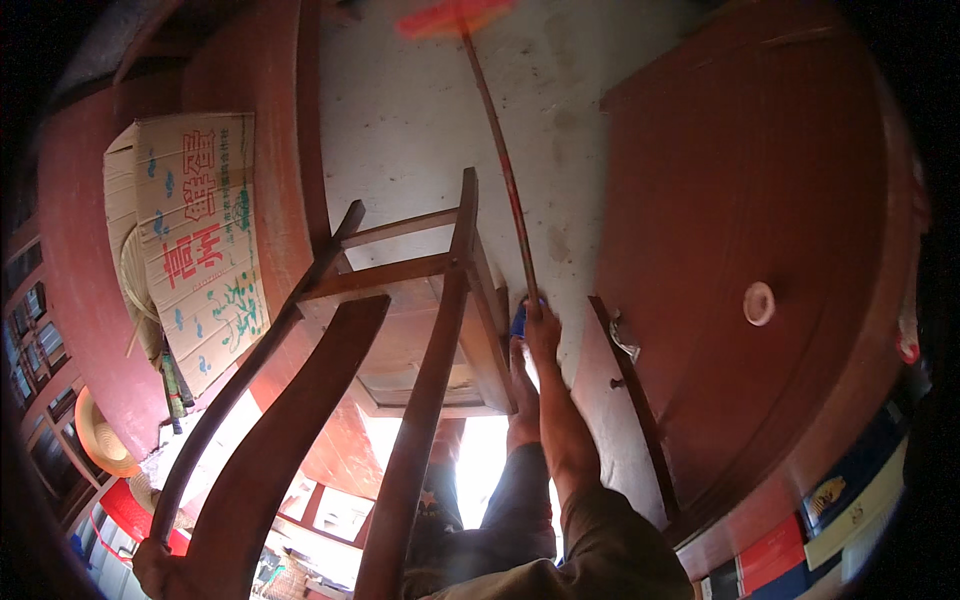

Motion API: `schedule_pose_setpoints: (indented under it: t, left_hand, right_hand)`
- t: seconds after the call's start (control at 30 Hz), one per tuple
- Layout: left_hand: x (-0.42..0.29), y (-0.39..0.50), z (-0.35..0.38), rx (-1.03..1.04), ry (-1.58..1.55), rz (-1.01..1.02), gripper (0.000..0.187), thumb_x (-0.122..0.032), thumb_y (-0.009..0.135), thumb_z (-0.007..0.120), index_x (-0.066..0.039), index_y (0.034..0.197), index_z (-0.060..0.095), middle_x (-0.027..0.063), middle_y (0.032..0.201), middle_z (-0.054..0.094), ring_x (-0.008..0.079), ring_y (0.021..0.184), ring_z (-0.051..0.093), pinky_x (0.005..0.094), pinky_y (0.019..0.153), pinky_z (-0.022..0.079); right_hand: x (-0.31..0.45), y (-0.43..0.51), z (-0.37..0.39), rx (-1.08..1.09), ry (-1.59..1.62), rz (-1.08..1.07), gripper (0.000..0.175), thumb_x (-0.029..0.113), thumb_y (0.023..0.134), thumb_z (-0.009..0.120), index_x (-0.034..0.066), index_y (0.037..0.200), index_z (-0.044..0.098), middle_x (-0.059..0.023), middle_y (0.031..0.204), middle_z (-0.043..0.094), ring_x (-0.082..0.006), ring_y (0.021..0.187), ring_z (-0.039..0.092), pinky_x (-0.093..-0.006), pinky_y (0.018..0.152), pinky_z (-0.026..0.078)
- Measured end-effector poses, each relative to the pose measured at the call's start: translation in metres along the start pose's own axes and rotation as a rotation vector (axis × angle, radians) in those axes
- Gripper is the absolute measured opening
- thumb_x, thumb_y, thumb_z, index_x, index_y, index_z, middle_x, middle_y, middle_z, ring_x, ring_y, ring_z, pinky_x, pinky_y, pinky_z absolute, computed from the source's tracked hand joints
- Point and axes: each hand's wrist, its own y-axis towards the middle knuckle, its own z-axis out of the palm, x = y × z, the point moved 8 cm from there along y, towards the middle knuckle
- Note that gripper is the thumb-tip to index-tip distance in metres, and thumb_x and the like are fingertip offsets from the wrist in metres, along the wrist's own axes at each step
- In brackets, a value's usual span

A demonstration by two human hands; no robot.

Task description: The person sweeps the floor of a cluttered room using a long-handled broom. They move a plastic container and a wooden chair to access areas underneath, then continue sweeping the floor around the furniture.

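My right hand (541,322) is closed around the lower end of a long reddish-brown broom handle (504,161). The handle runs up over the pale floor to a blurred red and orange head (454,16) at the top edge. At the lower left, my left hand (152,564) grips the back of a dark wooden chair (442,315), near one side post. The chair's curved splat (300,420) and posts slope towards me, and its seat frame and legs point away. A blue shoe (519,319) shows beside my right hand.
A large reddish-brown door (735,225) with a round pale fitting (759,303) fills the right. To the left, a printed cardboard sheet (199,247) leans on a wooden surface, near a straw hat (105,439). A metal handle (624,337) juts out at the door's edge.
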Motion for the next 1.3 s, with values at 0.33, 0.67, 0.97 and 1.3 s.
schedule_pose_setpoints:
  t: [0.33,0.67,0.97,1.3]
  left_hand:
    - [0.004,-0.007,0.013,0.027,0.039,-0.06,0.019,-0.029,0.081,0.063,-0.01,0.081,0.067,0.0092,0.077,0.064,0.0304,0.074,0.063,0.0416,0.069,0.05]
    - [0.01,-0.006,0.022,0.058,0.07,-0.113,0.02,-0.029,0.082,0.063,-0.01,0.081,0.068,0.0097,0.079,0.065,0.0308,0.076,0.064,0.0418,0.07,0.051]
    - [0.014,-0.008,0.024,0.072,0.138,-0.15,0.02,-0.029,0.083,0.063,-0.009,0.082,0.068,0.0103,0.082,0.067,0.0311,0.078,0.066,0.0421,0.07,0.053]
    - [0.038,-0.009,0.024,0.117,0.166,-0.272,0.02,-0.029,0.084,0.062,-0.009,0.083,0.068,0.0108,0.084,0.068,0.0315,0.08,0.067,0.0423,0.071,0.054]
  right_hand:
    - [0.055,0.037,-0.011,-0.043,-0.025,-0.009,0.037,0.039,0.098,0.054,0.0044,0.094,0.067,-0.024,0.088,0.069,-0.0486,0.084,0.065,-0.0557,0.075,0.052]
    - [-0.063,-0.144,-0.074,-0.068,0.017,0.155,0.041,0.033,0.096,0.062,-0.001,0.074,0.062,-0.0227,0.068,0.06,-0.0392,0.063,0.06,-0.0496,0.059,0.044]
    - [-0.008,0.04,-0.033,-0.205,-0.076,-0.025,0.043,0.036,0.102,0.048,-0.0015,0.086,0.062,-0.0271,0.077,0.063,-0.047,0.077,0.062,-0.0525,0.065,0.046]
    - [-0.129,-0.253,-0.124,0.009,-0.399,0.062,0.04,0.036,0.1,0.056,-0.0006,0.084,0.061,-0.0246,0.072,0.061,-0.041,0.069,0.062,-0.0495,0.058,0.044]
